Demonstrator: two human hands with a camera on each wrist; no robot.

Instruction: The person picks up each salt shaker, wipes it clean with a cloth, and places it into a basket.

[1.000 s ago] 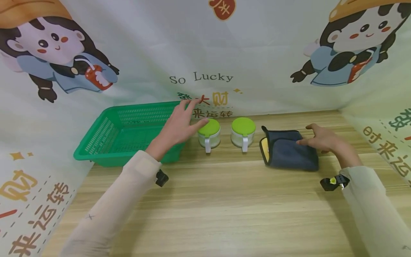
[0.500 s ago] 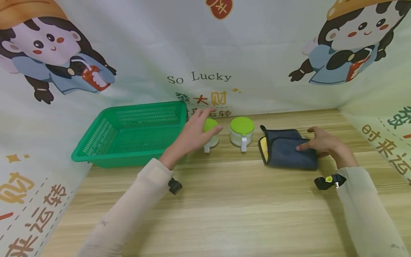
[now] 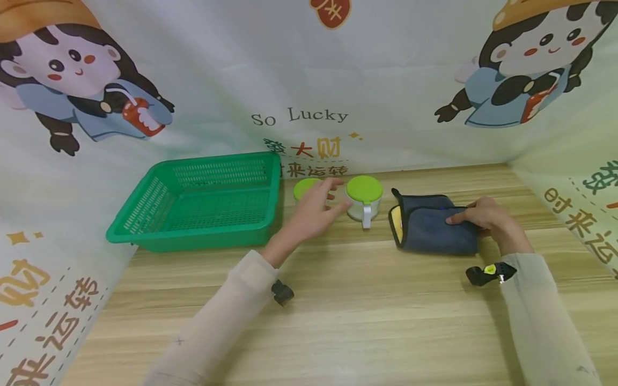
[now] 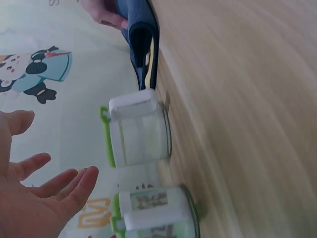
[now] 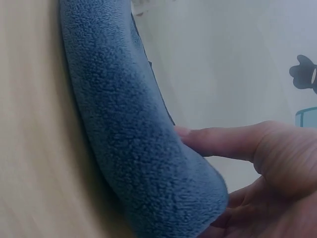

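A pale wood-grain table (image 3: pixel 367 321) is stretching out before me, and a white printed sheet (image 3: pixel 396 64) is hanging behind it, showing cartoon figures and the words "So Lucky". A green basket (image 3: pixel 193 238) is standing at the left, with a green-lidded jar (image 3: pixel 304 188) near it and a second jar (image 3: pixel 364 201) a little further right, its handle facing the person.

Compared with a second ago, the left hand (image 3: pixel 314 212) is hovering further right, away from the basket and partly covering the nearer jar; its fingers are staying loosely spread, holding nothing. The right hand (image 3: pixel 487 217), whose index finger was sticking up earlier, is now pinching the right end of the folded cloth (image 3: pixel 429 230), thumb on top.

The cloth is lying on the table right of both jars. It's looking dark blue and plush, with black edging, and a strip of yellow is peeking from its open left end.
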